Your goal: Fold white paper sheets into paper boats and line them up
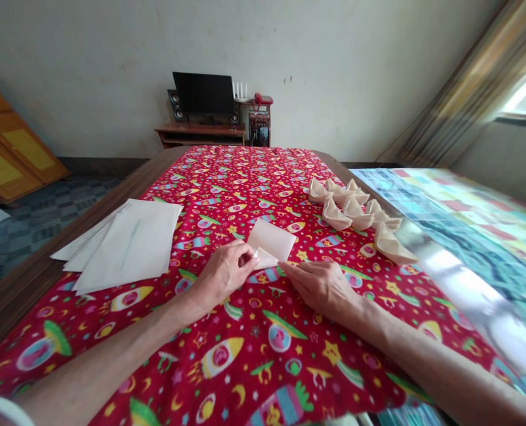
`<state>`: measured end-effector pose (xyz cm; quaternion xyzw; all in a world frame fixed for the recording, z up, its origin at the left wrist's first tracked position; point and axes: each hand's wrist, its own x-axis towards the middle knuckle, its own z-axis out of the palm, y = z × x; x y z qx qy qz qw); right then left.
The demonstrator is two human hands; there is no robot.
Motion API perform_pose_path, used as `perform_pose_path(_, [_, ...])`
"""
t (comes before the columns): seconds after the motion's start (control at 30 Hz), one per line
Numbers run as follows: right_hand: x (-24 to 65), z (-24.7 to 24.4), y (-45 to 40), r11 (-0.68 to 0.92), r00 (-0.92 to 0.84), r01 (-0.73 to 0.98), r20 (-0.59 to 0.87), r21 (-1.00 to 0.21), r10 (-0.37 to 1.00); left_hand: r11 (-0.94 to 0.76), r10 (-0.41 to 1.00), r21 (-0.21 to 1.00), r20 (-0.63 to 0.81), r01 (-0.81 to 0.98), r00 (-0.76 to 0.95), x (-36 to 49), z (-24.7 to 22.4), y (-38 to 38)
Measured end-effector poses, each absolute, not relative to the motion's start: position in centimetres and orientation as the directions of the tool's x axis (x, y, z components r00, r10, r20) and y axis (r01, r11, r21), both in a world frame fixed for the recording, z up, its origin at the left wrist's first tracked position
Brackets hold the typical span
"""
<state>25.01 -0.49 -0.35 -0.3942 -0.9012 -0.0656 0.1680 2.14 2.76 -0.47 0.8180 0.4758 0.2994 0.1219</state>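
Observation:
A small piece of cream paper (272, 238), partly folded, lies on the red patterned cloth in front of me. My left hand (228, 269) pinches the folded near flap at its left side between thumb and fingers. At the paper's near right corner, my right hand (320, 285) presses with a fingertip, its other fingers curled under and partly hidden. To the right sit several folded paper boats (352, 208) in loose rows, the nearest paper boat (393, 244) a little apart from the others. A fanned stack of paper sheets (132, 242) lies to the left.
The red cloth (240, 355) covers most of a brown wooden table (107, 204). Beyond its far end, a monitor (203, 96) stands on a small desk with speakers, beside a red telephone (258, 102). A bed with a patchwork cover (449, 195) is at the right, a wooden cabinet (12, 139) at the left.

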Motion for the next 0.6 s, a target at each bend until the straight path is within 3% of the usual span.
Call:
perform_pose_path(0.2, [24.91,-0.08,-0.85,0.648,-0.646,0.757,0.246,0.086,0.722,-0.546,0.833,0.481,0.403,0.686,0.380,2.29,-0.30,2.65])
perform_pose_path(0.6, [24.79,0.15,-0.90,0.635,-0.632,0.771,0.193,0.050,0.751,-0.469,0.879,0.481,0.341,0.741,0.335,2.26,-0.06,3.29])
